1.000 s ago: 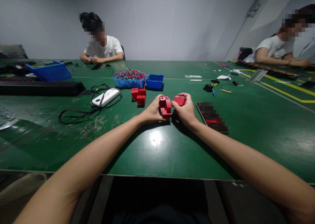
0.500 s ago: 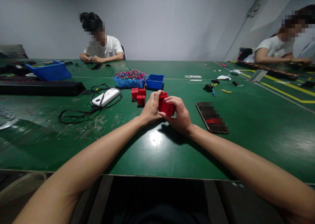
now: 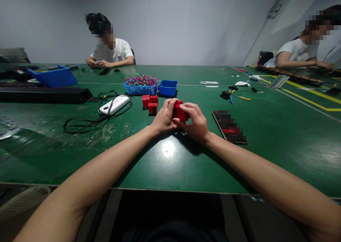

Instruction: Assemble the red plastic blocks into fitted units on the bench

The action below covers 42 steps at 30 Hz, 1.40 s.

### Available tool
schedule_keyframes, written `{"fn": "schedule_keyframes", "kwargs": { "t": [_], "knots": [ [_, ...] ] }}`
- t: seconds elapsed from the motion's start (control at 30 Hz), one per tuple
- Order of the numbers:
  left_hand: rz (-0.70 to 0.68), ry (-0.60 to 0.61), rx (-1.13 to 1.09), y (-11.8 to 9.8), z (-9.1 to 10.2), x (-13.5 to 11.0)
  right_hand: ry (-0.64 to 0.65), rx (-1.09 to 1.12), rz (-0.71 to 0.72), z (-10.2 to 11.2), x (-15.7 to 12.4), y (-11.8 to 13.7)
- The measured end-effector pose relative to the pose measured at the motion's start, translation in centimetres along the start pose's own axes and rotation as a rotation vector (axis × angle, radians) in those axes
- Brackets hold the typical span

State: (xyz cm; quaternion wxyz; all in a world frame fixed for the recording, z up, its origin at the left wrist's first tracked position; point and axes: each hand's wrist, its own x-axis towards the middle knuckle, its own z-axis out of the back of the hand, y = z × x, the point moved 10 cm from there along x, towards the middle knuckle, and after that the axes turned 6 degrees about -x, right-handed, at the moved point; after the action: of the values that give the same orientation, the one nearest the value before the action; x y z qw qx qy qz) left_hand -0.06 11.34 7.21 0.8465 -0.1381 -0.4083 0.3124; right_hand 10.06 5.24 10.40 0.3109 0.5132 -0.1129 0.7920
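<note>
Both grips — left hand (image 3: 164, 118) and right hand (image 3: 196, 123) — close around one red block (image 3: 180, 111). Just left sit more red blocks (image 3: 150, 103); a phone (image 3: 229, 126) lies right on the worktop (image 3: 170, 164).

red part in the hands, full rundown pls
The red block looks like moulded matte plastic, boxy, with small round holes on its top end. It is held just above the green table, at the near middle, pressed between both hands: the left hand wraps its left side, and the right hand covers its right side with fingers across the top. Most of it is hidden, so any seams or separate pieces cannot be told. Three similar red blocks lie apart, just left of it.
</note>
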Motion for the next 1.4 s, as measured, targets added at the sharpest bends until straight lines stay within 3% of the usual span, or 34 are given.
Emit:
{"fn": "schedule_keyframes", "kwargs": {
  "t": [0.5,0.77,0.93,1.23,1.4],
  "knots": [
    [-0.050,0.014,-0.055,-0.3,0.3,0.3,0.082,-0.059,-0.013,-1.1,0.2,-0.8],
    [-0.013,0.021,-0.123,0.9,-0.2,0.0,0.125,-0.052,-0.045,-1.0,0.2,-0.6],
    [-0.023,0.055,-0.171,0.9,-0.6,-0.1,0.160,0.079,-0.155,-1.8,-0.3,-1.7],
    [-0.089,0.061,-0.116,0.0,-0.4,0.1,0.280,0.477,-0.582,-4.3,-2.1,-4.9],
    [-0.106,0.067,-0.108,-0.1,-0.4,0.0,0.301,0.580,-0.611,-4.9,-2.1,-4.5]
  ]
}}
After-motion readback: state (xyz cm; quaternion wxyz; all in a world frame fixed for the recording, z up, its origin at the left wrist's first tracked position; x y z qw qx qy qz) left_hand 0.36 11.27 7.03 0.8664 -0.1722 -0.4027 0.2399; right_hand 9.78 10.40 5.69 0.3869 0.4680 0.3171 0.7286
